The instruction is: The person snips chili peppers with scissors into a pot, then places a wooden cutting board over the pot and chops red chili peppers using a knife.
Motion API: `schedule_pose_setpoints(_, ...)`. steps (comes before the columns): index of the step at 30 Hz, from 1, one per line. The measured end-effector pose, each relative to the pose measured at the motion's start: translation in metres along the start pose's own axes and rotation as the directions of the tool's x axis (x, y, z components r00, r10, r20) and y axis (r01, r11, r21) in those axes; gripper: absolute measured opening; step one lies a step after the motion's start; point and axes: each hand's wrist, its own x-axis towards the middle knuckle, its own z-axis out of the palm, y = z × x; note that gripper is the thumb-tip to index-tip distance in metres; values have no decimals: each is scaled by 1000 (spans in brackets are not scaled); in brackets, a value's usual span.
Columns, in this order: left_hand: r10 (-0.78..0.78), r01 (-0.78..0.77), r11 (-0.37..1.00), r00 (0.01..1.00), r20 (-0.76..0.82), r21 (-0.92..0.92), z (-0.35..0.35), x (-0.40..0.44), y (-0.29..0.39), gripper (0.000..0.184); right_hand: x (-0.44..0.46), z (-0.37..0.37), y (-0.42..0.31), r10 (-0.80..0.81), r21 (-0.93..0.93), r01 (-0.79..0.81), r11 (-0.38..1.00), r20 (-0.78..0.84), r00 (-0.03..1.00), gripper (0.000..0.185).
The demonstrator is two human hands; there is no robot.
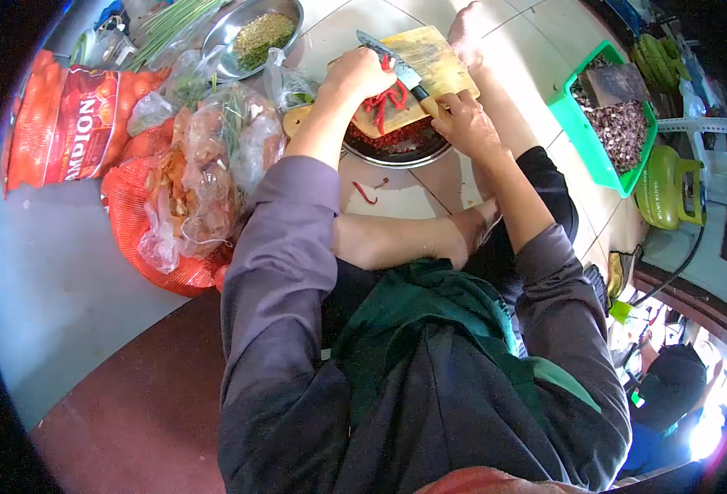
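A person sits on a tiled floor [532,33], legs folded, bent over a wooden cutting board [441,62]. The board lies partly across a round pan [405,165], in which chopped red chilli [392,142] shows below the board's near edge. The right hand [468,125] has its fingers closed around the handle of a knife [405,74], whose blade slants over the board toward the left hand. The left hand [361,74] is curled, its fingers pinching long red chillies [381,104] that lie on the board beside the blade; its fingertips are partly hidden. A stray piece of chilli [364,194] lies on the floor near the pan.

To the person's left are a bulging red net sack [79,123], plastic bags [203,185] and a metal bowl [225,39] of chopped greens. To the right stand a green basket [558,107] of brownish-purple pieces and a green gas cylinder [658,189].
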Motion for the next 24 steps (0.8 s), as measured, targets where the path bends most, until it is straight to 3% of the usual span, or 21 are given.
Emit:
schedule_pose_setpoints(3,43,-44,998,998,-35,-34,6,-2,-9,47,-7,-2,-3,-140,-61,130,990,-196,971,33)
schedule_pose_setpoints(6,-33,-25,966,976,-215,-259,8,-23,-30,48,-14,-6,-22,-266,30,281,959,-239,934,23)
schedule_pose_setpoints(8,-66,-64,936,934,-351,-347,1,-47,-43,49,-35,2,-46,-385,151,404,902,-136,913,15)
schedule_pose_setpoints(9,-10,-192,897,892,-452,-399,2,-58,-56,36,-45,11,-55,-457,232,461,856,-74,886,14)
schedule_pose_setpoints(11,-79,-204,841,871,-485,-502,4,-85,-79,25,-61,39,-72,-500,338,404,850,275,821,22)
schedule_pose_setpoints(13,-285,-105,745,843,-456,-659,15,-114,-94,18,-69,81,-79,-516,333,429,840,245,821,30)
schedule_pose_setpoints(15,-318,-20,761,859,-401,-648,33,-137,-111,19,-66,105,-94,-508,304,437,847,219,833,39)
schedule_pose_setpoints(17,-323,197,728,943,-76,-657,44,-155,-119,23,-50,123,-110,-473,249,423,871,193,860,49)
schedule_pose_setpoints(18,-241,185,826,970,-37,-533,57,-155,-129,24,-39,145,-111,-422,132,401,907,234,876,57)
schedule_pose_setpoints(19,-164,157,904,986,17,-398,69,-156,-135,25,-30,148,-119,-391,130,370,920,287,874,58)
schedule_pose_setpoints(21,-202,207,943,978,46,-261,85,-151,-136,26,-14,153,-130,-321,112,301,947,389,864,61)
schedule_pose_setpoints(22,-219,227,955,974,63,-191,90,-149,-131,26,-10,163,-130,-301,107,281,954,370,879,64)
schedule_pose_setpoints(24,-301,313,939,948,102,-144,92,-137,-125,26,-1,179,-136,-301,-80,327,942,234,924,58)
